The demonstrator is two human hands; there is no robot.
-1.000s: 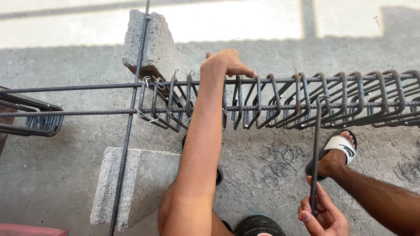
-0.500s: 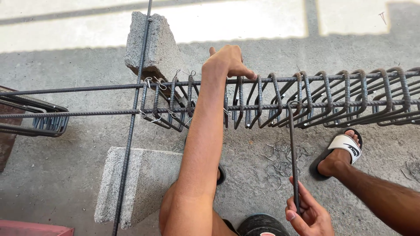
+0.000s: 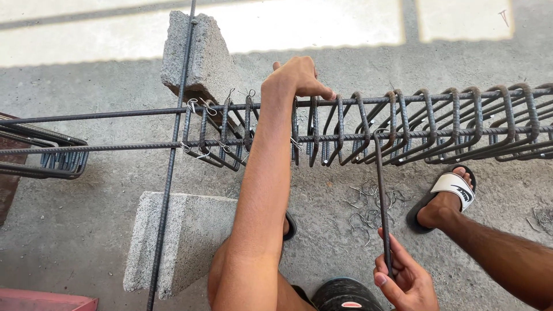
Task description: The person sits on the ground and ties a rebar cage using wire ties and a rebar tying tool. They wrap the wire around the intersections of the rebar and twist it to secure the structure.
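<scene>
both arms are bare to the shoulder, no sleeves, watch or gloves. the left hand [image 3: 296, 78] and right hand [image 3: 406, 282] wear no rings. the right foot wears a black slide sandal [image 3: 443, 196] with a white strap.

Two grey blocks [image 3: 199, 57], two hands [image 3: 296, 78], one hooked metal tool [image 3: 382, 201], one sandal [image 3: 446, 193], many bent steel loops [image 3: 449, 124]

Thin hooked steel rod [image 3: 382, 201], upright, hooked over horizontal rebar [image 3: 345, 138]
</scene>
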